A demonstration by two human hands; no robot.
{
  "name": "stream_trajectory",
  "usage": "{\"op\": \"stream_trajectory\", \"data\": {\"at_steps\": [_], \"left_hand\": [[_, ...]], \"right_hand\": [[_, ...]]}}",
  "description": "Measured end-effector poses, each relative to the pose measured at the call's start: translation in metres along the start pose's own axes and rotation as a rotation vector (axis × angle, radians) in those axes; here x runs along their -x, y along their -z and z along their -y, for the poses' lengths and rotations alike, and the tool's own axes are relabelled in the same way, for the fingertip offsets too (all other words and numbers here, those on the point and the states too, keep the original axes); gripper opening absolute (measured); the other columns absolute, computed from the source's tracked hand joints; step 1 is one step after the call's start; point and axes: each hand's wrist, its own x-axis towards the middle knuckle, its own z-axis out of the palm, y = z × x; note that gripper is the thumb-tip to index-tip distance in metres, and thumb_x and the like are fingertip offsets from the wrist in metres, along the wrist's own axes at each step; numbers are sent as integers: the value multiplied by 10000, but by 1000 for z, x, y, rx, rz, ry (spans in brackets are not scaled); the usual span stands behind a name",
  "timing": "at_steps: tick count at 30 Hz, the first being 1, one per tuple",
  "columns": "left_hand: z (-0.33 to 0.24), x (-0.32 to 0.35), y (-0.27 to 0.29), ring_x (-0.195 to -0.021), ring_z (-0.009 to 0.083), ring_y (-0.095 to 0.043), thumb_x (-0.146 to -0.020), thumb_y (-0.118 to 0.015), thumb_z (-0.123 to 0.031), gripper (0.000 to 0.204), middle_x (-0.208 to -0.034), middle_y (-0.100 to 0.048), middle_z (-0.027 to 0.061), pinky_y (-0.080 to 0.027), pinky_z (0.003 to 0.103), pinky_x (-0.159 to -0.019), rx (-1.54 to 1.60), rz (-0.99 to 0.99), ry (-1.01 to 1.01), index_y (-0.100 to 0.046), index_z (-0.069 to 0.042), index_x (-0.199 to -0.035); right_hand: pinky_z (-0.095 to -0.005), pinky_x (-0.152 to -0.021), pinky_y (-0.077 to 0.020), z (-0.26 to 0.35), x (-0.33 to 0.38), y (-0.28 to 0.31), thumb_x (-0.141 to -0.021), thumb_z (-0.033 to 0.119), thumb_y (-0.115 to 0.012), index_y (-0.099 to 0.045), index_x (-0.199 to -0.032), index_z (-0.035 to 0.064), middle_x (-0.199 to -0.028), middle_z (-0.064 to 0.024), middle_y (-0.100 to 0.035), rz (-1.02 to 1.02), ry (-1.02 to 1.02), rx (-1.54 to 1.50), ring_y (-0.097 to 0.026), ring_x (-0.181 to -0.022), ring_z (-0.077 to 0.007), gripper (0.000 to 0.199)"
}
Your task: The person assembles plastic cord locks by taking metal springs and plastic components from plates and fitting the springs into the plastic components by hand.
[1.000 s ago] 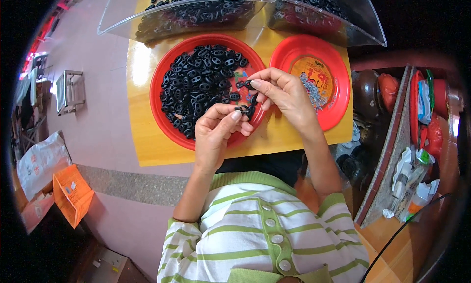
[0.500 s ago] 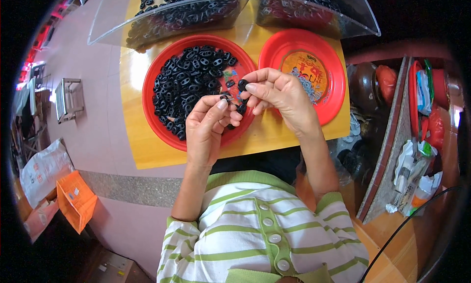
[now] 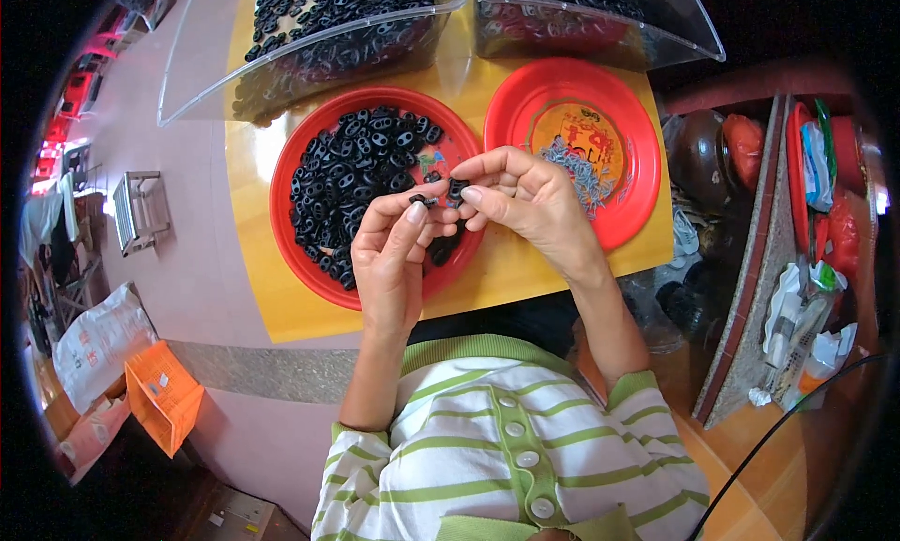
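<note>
My left hand (image 3: 386, 260) pinches a small black plastic piece (image 3: 421, 200) between thumb and forefinger. Close against it, my right hand (image 3: 527, 203) grips another black two-holed piece (image 3: 457, 190) in its fingertips. A tiny greyish bit shows between the two pieces, too small to make out fully. Both hands are over the right side of a red round tray (image 3: 278, 208) heaped with black two-holed plastic pieces (image 3: 349, 171). Beyond my right hand lies a second red plate (image 3: 640, 157), holding many small silvery metal pins (image 3: 589, 180).
Two clear plastic bins (image 3: 309, 49) (image 3: 562, 25) full of black pieces stand at the table's far side. The yellow tabletop (image 3: 248, 250) ends near my waist. A metal stool (image 3: 141, 213) and an orange bag (image 3: 164, 396) are at left; a cluttered ledge (image 3: 750, 288) is at right.
My right hand has come down and slightly left, bringing its black piece closer to the one in my left hand. The whole view has shifted a little.
</note>
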Motion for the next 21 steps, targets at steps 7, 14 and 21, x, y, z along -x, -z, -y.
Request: {"op": "stream_trajectory", "data": {"at_steps": [7,14,21], "left_hand": [[4,-3,-1,-769,170,-623,-876,-543,-51,110,-948,-623,133,-509,273,-694,-44,-51,26,-555,15,-963],[2,-4,-4,-631,97,-574,-852,-591,-59,76,-776,-626,58,-452,207,-575,-165,-103,51,-586,-3,-903],[1,-4,-3,-618,82,-570,-853,-591,-60,68,-752,-624,48,-446,190,-565,-216,-120,69,-596,-3,-890]], "right_hand": [[-197,-700,-494,-5,0,2,-841,19,-592,-552,-1044,-8,-907,-45,-605,-44,15,-40,-586,-777,-73,209],[-201,-697,-493,-5,1,3,-840,10,-585,-554,-1037,-4,-932,-48,-604,-49,17,-16,-579,-801,-76,200],[-208,-664,-513,-12,1,3,-844,29,-588,-554,-1068,12,-970,-34,-606,-11,11,-28,-593,-826,-79,227]]}}
